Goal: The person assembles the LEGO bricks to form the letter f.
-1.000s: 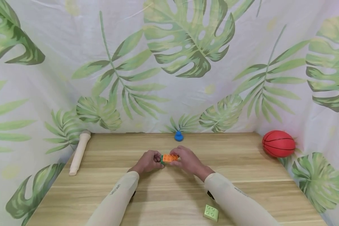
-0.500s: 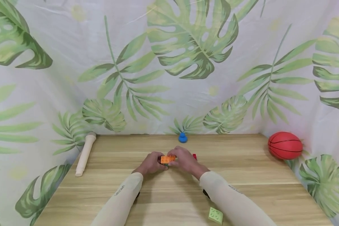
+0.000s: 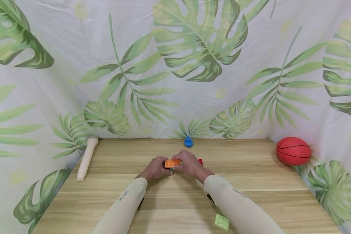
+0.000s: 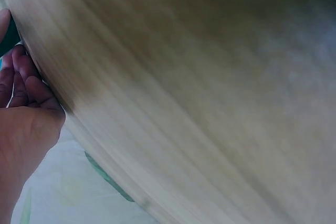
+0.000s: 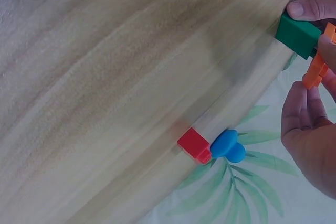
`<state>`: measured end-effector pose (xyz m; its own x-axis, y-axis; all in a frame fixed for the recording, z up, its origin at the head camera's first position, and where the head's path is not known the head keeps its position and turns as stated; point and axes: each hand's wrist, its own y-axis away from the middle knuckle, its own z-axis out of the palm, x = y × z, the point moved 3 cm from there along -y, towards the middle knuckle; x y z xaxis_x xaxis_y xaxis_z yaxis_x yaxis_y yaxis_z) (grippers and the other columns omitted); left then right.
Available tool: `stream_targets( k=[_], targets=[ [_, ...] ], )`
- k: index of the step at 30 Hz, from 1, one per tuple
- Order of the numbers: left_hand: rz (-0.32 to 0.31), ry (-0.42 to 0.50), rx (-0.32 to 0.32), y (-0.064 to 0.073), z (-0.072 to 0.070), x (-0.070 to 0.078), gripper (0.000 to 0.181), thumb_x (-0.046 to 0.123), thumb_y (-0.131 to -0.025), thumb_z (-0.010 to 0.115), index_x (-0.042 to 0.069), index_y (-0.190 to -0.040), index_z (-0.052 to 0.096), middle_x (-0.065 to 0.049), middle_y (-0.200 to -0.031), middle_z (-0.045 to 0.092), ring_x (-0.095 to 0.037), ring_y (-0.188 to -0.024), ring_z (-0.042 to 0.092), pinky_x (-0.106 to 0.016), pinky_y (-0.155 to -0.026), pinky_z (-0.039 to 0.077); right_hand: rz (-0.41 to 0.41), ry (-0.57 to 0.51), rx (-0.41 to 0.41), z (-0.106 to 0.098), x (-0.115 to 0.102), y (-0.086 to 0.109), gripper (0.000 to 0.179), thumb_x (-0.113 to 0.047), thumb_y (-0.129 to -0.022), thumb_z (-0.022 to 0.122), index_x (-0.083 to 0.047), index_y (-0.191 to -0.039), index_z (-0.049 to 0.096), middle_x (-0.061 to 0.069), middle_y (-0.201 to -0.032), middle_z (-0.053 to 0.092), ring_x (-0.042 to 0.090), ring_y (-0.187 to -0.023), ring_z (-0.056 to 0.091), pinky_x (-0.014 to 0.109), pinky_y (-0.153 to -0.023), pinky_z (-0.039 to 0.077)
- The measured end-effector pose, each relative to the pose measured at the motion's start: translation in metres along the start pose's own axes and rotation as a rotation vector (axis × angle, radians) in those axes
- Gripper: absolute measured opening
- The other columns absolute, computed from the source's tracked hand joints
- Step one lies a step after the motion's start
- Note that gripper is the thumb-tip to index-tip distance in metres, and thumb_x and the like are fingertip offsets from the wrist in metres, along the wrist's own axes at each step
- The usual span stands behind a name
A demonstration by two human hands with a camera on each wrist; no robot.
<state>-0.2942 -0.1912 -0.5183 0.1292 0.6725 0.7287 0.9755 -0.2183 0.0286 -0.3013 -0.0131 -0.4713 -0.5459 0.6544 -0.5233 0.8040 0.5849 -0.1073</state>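
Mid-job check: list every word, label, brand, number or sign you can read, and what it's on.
Left sleeve: dark lettering, too small and blurred to read.
Right sleeve: dark lettering, also too small and blurred to read.
Orange block, green block, red ball: no text seen.
Nothing can be quoted.

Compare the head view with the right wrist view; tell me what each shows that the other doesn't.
Only the head view: the red basketball, the cream bat-shaped stick, the light green brick and both sleeves.

Only the right wrist view: no extra object, but the broad smooth side of the dark green brick, mostly hidden in the other.

Both: the left hand holding that brick; the right hand gripping the orange brick; the red brick; blue knob-shaped piece; wooden tabletop; leaf-print cloth.
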Motion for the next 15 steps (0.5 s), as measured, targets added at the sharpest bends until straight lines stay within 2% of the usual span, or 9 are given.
stream_targets(
  k=[15],
  targets=[
    [0.018, -0.006, -0.024, 0.0006, -0.0003, 0.0017, 0.025, 0.013, -0.084, 0.093, 0.008, -0.102, 0.076, 0.001, -0.088, 0.071, -0.013, -0.079, 0.056, -0.027, -0.076, 0.048, 0.004, 0.024, 0.001, 0.0007, 0.0031, 0.0012, 0.03, -0.016, -0.092, 0.087, -0.011, -0.121, 0.081, 0.006, -0.111, 0.071, 0.02, -0.102, 0.064, 0.041, -0.096, 0.056]
  ],
)
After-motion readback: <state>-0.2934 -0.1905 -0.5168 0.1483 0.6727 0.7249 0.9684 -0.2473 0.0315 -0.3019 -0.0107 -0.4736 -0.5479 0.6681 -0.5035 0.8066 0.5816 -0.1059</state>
